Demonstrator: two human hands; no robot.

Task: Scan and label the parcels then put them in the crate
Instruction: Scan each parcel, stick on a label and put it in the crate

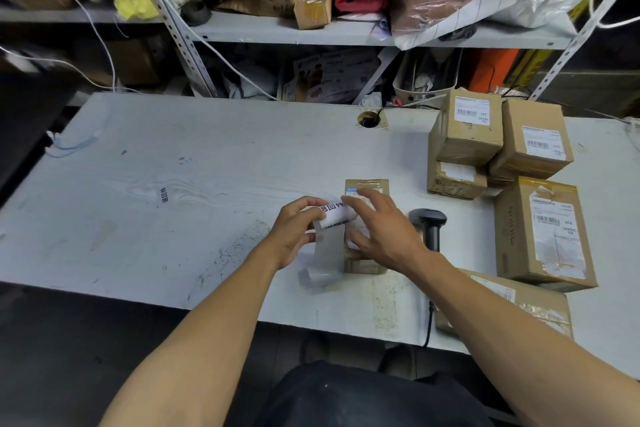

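Note:
A small brown parcel (366, 185) lies flat on the white table (173, 184), near the middle. My left hand (294, 232) grips a white label roll (337, 217) with black printing, held just left of the parcel; a strip of backing paper (322, 263) hangs from it onto the table. My right hand (381, 229) hovers over the parcel with fingers spread, fingertips touching the roll's end. A black handheld scanner (429, 224) lies right of the parcel. No crate is in view.
Several labelled cardboard boxes (533, 146) are stacked at the table's right side, with a taller one (543, 236) and a flat one (519, 305) nearer me. A cable hole (368, 120) sits at the back. Cluttered metal shelves (294, 31) stand behind the table.

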